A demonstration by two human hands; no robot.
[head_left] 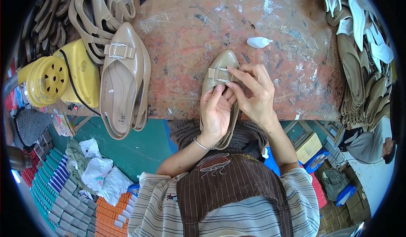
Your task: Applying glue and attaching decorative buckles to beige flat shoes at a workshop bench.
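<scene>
A beige slingback shoe [227, 58] lies toe-away at the near edge of the workbench, its heel end hanging over toward my lap. Across its toe sits a bow ornament [212, 73] with a buckle set with small sparkling stones. My left hand [215, 118] is closed on the shoe near its opening, thumb pressed by the bow's lower edge. On the right side of the buckle, my right hand [259, 95] pinches at the ornament with thumb and forefinger. Beyond that hand lies a small white squeeze bottle [259, 42] with a narrow tip.
Finished-looking beige shoes [122, 72] with bows are piled at the left, beside a yellow machine [80, 74] with a black cord. More beige shoes [353, 68] and white shoe-shaped pieces [357, 21] crowd the right edge. A seated person [368, 144] is at far right.
</scene>
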